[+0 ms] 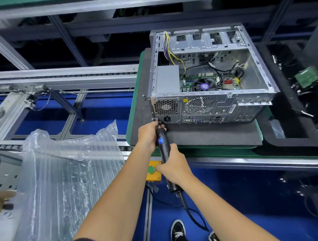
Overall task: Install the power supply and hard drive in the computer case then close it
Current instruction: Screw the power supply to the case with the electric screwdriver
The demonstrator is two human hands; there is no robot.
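The open silver computer case lies on its side on a black foam pad. A grey power supply sits in its near-left corner, its vent and socket facing me. A black electric screwdriver points at the case's lower-left rear corner. My left hand grips the screwdriver's front end near the tip. My right hand grips its handle lower down. The motherboard with its fan and loose cables shows inside the case.
A bubble-wrap bag lies at the left on the conveyor frame. A yellow box with a green button sits under my right hand. A black foam tray with a green circuit board stands to the right. Small screws lie on the pad.
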